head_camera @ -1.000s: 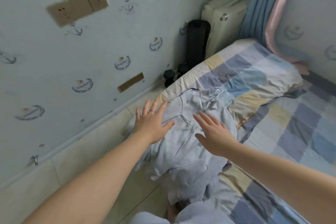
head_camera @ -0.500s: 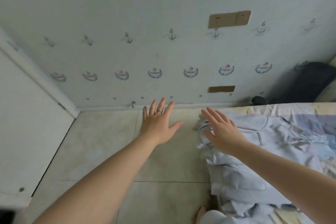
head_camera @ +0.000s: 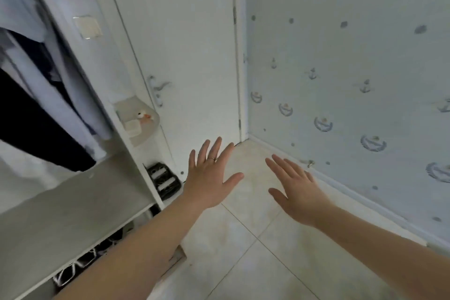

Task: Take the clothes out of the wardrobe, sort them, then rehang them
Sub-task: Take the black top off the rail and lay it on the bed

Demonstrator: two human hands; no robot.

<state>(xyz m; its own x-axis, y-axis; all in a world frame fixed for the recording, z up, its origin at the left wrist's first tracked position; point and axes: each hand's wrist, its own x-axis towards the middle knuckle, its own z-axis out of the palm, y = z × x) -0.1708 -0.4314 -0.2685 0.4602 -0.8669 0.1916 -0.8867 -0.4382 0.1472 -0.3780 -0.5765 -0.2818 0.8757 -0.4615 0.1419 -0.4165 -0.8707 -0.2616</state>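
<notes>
- My left grip [head_camera: 211, 175] hangs over the pale floor tiles [head_camera: 243, 238], palm down. Its fingers are straight and spread, and it holds nothing. A thin ring [head_camera: 212, 159] sits on one finger.
- My right grip [head_camera: 297, 190] is level with it and a little apart. Its fingers are straight, its thumb points inward, and it is just as empty. Neither grip touches anything.
- The wardrobe [head_camera: 107, 85] stands open at the left edge of my view.
- The clothes are inside it: a dark garment [head_camera: 36, 124] hangs slantwise, with pale garments [head_camera: 53, 95] just beside it. All of them are well to the left of my left grip.
- Under the hanging clothes runs a grey wardrobe shelf [head_camera: 73, 207], and my left forearm crosses in front of its right end.
- Below that shelf lie black-and-white patterned things [head_camera: 80, 263]; I cannot tell what they are.
- A small rounded corner shelf [head_camera: 146, 139] on the wardrobe's outer side carries a little duck figure [head_camera: 143, 115].
- Beyond the grips is a white door [head_camera: 190, 56] with a lever handle [head_camera: 158, 87].
- On the right is a wall [head_camera: 341, 56] papered with anchors.
</notes>
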